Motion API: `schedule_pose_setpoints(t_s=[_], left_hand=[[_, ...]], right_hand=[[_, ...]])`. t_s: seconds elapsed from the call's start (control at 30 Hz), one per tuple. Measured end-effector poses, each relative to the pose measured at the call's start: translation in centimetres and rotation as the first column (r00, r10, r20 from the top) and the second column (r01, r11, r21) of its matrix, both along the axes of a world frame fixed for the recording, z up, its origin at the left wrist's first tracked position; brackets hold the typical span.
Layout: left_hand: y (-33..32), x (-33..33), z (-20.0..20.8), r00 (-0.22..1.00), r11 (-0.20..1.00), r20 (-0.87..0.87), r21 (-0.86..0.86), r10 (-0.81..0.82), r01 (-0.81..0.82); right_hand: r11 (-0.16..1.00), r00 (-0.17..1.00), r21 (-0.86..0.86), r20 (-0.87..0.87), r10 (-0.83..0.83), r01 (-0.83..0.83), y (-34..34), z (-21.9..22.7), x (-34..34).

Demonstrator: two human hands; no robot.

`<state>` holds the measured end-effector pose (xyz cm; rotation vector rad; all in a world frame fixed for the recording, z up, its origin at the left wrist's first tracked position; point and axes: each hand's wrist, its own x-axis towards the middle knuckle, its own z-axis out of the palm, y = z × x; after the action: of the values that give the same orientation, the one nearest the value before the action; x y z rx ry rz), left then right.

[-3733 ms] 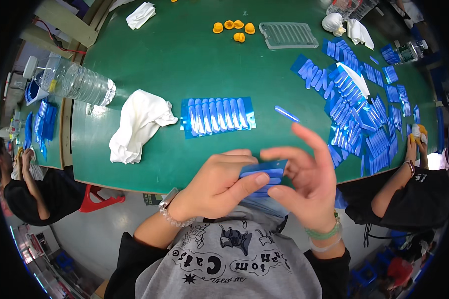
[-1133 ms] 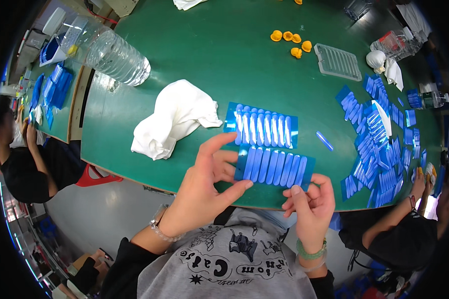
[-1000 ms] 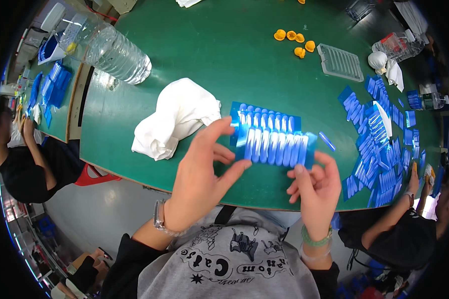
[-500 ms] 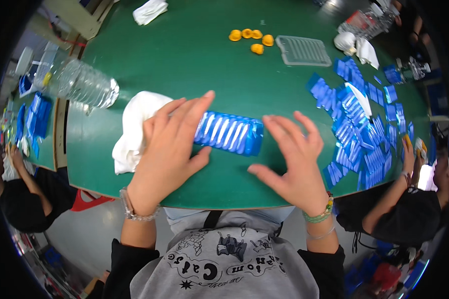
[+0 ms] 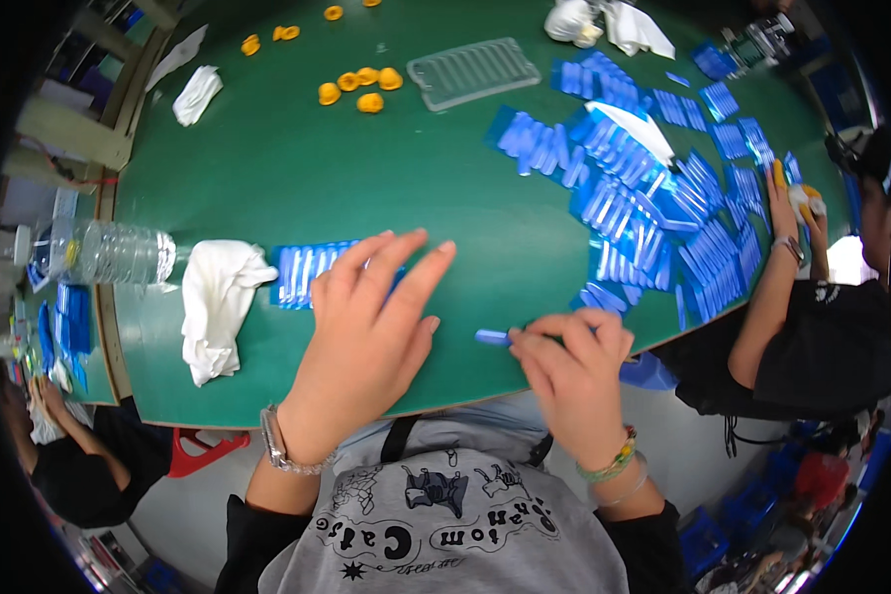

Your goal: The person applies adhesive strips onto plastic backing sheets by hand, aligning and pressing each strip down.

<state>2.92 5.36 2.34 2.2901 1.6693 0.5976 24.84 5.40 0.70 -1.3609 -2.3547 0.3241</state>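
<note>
Bench (image 5: pixel 465 198) in head view: plain green top. Along left edge, large clear bottle (image 5: pixel 119 252); right beside it, crumpled white cloth (image 5: pixel 216 307). Toward far edge, left of middle, small orange cups (image 5: pixel 367 76) in loose cluster, clear ribbed tray (image 5: pixel 475 74) next to them. Toward right edge, overlapping heap of blue strip sheets (image 5: pixel 629 233), white slip (image 5: pixel 632 127) on top. Room: grey floor (image 5: pixel 183 500), red stool (image 5: pixel 184 457) by near left corner, co-worker (image 5: pixel 812 337) at right edge, another person (image 5: pixel 89 465) at second bench (image 5: pixel 97 374) on left. Left hand (image 5: pixel 361 342): fingers spread wide, over right part of blue sheet (image 5: pixel 297 275); sheet flat on bench, left end close against cloth; contact with hand unclear. Right hand (image 5: pixel 574 366): narrow, thumb and fingertips together on one end of single blue strip (image 5: pixel 491 338), just inside near edge; strip raised or resting, unclear.
</note>
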Motion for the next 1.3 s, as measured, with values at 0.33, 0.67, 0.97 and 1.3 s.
schedule_pose_setpoints(t_s=[0.33, 0.67, 0.97, 1.3], left_hand=[[2.2, 8.1, -1.7, 0.918, 0.917, -0.094, 0.070, -0.385, 0.392], [-3.8, 2.8, -0.1, 0.957, 0.981, -0.220, -0.064, -0.191, 0.182], [-6.3, 2.4, -2.3, 0.971, 0.992, -0.202, -0.003, -0.125, 0.127], [-6.9, 0.8, -2.3, 0.980, 0.998, -0.186, -0.007, -0.068, 0.068]], right_hand=[[0.995, 0.999, 0.095, -0.040, 0.014, -0.010, -5.1, -2.2, 4.7], [0.935, 0.701, -0.252, -0.619, -0.353, 0.248, -4.0, -2.3, 5.7], [0.957, 0.738, -0.204, -0.609, -0.289, 0.206, -2.1, -1.6, 1.9], [0.934, 0.942, 0.300, -0.322, -0.095, 0.196, 3.4, -2.0, 2.5]])
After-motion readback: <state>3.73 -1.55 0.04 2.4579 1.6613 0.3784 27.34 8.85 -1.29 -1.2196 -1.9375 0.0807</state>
